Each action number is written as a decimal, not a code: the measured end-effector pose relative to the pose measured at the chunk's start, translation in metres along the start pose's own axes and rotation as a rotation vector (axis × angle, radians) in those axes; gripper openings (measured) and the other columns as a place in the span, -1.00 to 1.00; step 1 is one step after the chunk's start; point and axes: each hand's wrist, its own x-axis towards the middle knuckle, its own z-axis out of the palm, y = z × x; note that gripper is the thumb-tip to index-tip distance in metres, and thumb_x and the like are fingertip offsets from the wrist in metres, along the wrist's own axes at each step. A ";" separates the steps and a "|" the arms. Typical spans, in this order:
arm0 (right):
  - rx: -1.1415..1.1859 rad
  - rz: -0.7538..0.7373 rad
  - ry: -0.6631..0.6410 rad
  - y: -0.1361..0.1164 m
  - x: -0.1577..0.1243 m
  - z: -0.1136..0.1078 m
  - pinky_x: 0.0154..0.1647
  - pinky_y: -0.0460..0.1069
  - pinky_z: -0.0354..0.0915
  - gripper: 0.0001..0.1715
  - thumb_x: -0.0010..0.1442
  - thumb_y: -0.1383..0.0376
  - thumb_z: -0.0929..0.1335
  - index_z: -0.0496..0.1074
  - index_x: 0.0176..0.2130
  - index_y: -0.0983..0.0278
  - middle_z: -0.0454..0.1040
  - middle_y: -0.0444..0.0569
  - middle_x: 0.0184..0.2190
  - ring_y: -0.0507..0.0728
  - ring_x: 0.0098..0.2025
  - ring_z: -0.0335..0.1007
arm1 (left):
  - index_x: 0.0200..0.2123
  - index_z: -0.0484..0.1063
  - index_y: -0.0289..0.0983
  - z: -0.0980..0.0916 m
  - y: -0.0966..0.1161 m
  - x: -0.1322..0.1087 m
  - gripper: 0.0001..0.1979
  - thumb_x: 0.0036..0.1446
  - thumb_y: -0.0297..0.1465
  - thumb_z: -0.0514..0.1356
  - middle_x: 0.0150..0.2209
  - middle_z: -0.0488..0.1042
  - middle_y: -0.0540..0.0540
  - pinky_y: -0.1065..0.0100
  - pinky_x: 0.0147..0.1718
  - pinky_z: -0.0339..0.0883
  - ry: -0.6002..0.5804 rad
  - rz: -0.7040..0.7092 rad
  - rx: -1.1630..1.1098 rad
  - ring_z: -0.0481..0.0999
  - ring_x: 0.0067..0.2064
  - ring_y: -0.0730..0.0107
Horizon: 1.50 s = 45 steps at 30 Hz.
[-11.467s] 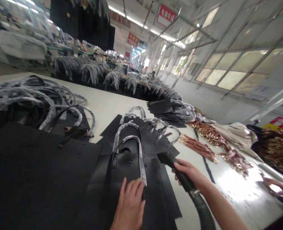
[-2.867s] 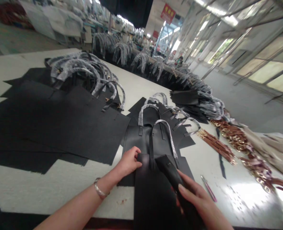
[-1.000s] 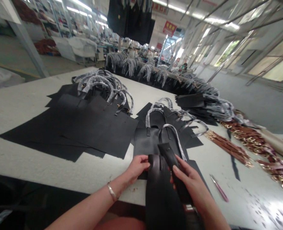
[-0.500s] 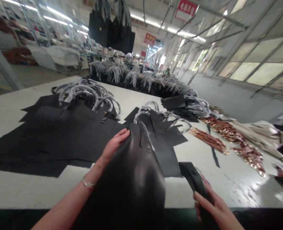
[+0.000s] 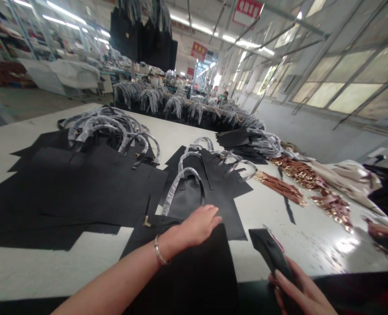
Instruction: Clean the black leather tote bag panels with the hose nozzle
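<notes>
My left hand (image 5: 199, 225), with a bracelet at the wrist, lies palm down across the top edge of a black bag panel (image 5: 187, 267). Its fingers reach to the right, and the thumb is hidden. A plastic-wrapped handle (image 5: 171, 199) arches up from this panel, with gold hardware at its left end. On the right, my right hand (image 5: 294, 284) is closed around a black strap-like piece (image 5: 268, 249), its angled end pointing up and left. A thin reddish edge shows along that piece.
More black panels with wrapped handles (image 5: 98, 175) are piled at the left, others (image 5: 213, 192) behind the left hand. Brown straps with gold rings (image 5: 312, 175) and pale cloth (image 5: 348, 173) lie at the right. Another person's hand (image 5: 386, 232) is at the right edge.
My left hand has moved right, from the panel's upper left edge to across its top. The bent, shiny panel now looks flatter, its handle in view. My right hand still holds the strap-like piece.
</notes>
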 end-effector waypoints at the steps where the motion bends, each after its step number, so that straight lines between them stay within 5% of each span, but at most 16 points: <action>1: -0.006 -0.007 -0.026 -0.001 0.002 0.003 -0.52 -0.04 0.26 -0.02 0.05 -0.14 0.36 0.01 0.24 0.29 0.41 -0.18 -0.60 0.09 -0.56 0.32 | -0.10 0.46 -0.32 0.014 -0.008 -0.012 -0.75 0.16 -0.38 0.14 0.04 0.44 -0.27 0.11 0.13 0.18 -0.027 -0.014 0.136 0.36 0.12 0.03; 6: 0.004 0.029 -0.234 0.001 0.017 0.024 -0.61 -0.10 0.25 -0.15 0.10 0.00 0.38 0.08 0.24 0.24 0.42 -0.16 -0.44 0.00 -0.58 0.30 | 0.09 0.30 -0.38 0.057 -0.041 -0.070 -0.48 0.01 -0.51 0.22 0.22 0.21 -0.42 -0.05 0.19 0.10 -0.065 -0.168 0.562 0.19 0.25 -0.12; 12: 0.016 0.096 -0.482 -0.005 0.024 0.046 -0.64 -0.16 0.25 -0.28 0.11 0.09 0.40 0.21 0.19 0.21 0.40 -0.18 -0.42 -0.05 -0.59 0.32 | 0.14 0.21 -0.38 0.069 -0.062 -0.095 -0.47 0.09 -0.38 0.18 0.23 0.20 -0.40 -0.03 0.17 0.16 0.105 -0.156 0.582 0.19 0.25 -0.09; 19: -0.020 0.058 -0.560 -0.021 0.047 0.075 -0.67 -0.17 0.24 -0.39 0.15 0.13 0.36 0.25 0.15 0.24 0.38 -0.20 -0.45 -0.06 -0.63 0.31 | 0.11 0.23 -0.36 0.047 -0.060 -0.089 -0.41 0.05 -0.24 0.24 0.16 0.29 -0.35 0.05 0.15 0.20 0.036 -0.137 0.481 0.27 0.18 -0.06; 27: -0.105 0.101 -0.578 -0.022 0.042 0.070 -0.67 -0.17 0.24 -0.31 0.14 0.12 0.37 0.20 0.19 0.26 0.37 -0.21 -0.46 -0.07 -0.63 0.27 | 0.06 0.23 -0.28 0.022 -0.065 -0.085 -0.33 -0.07 -0.12 0.33 0.07 0.36 -0.26 0.12 0.05 0.26 -0.015 -0.095 0.406 0.36 0.07 0.01; 31: -0.126 -0.019 -0.451 -0.026 0.051 0.082 -0.67 -0.12 0.24 -0.24 0.14 0.08 0.36 0.16 0.23 0.28 0.34 -0.25 -0.59 -0.01 -0.65 0.27 | 0.02 0.29 -0.23 0.000 -0.072 -0.069 -0.28 -0.20 -0.11 0.41 -0.03 0.43 -0.19 0.17 -0.10 0.30 -0.106 -0.058 0.411 0.42 -0.02 0.01; 34: -0.203 -0.146 -0.256 -0.035 0.055 0.085 -0.63 -0.10 0.24 -0.15 0.14 0.03 0.34 0.09 0.29 0.30 0.33 -0.27 -0.69 0.03 -0.65 0.28 | -0.09 0.40 -0.17 -0.023 -0.079 -0.047 -0.45 -0.20 -0.25 0.43 -0.13 0.50 -0.11 0.28 -0.18 0.29 -0.217 0.011 0.338 0.48 -0.12 0.10; 37: -0.231 -0.122 -0.253 -0.043 0.051 0.080 -0.62 -0.10 0.22 -0.11 0.12 0.00 0.36 0.08 0.30 0.27 0.36 -0.25 -0.70 0.04 -0.65 0.30 | -0.25 0.50 -0.13 -0.042 -0.085 -0.030 -0.74 -0.07 -0.50 0.31 -0.27 0.55 -0.02 0.37 -0.23 0.29 -0.314 0.068 0.244 0.52 -0.24 0.25; 40: -0.217 -0.035 -0.376 -0.045 0.044 0.081 -0.63 -0.10 0.23 -0.09 0.11 0.00 0.35 0.06 0.31 0.26 0.35 -0.26 -0.69 0.03 -0.66 0.30 | -0.23 0.52 -0.15 -0.050 -0.091 -0.033 -0.70 0.05 -0.61 0.12 -0.18 0.55 -0.06 0.35 -0.09 0.28 -0.233 0.122 0.212 0.50 -0.12 0.28; 45: -0.203 -0.055 -0.516 -0.048 0.043 0.101 -0.64 -0.11 0.24 -0.10 0.09 0.04 0.38 0.08 0.30 0.30 0.32 -0.25 -0.62 0.01 -0.62 0.29 | -0.15 0.49 -0.23 -0.042 -0.109 -0.063 -0.69 0.17 -0.58 0.02 0.02 0.47 -0.16 0.19 0.13 0.18 0.126 0.090 0.266 0.36 0.11 0.25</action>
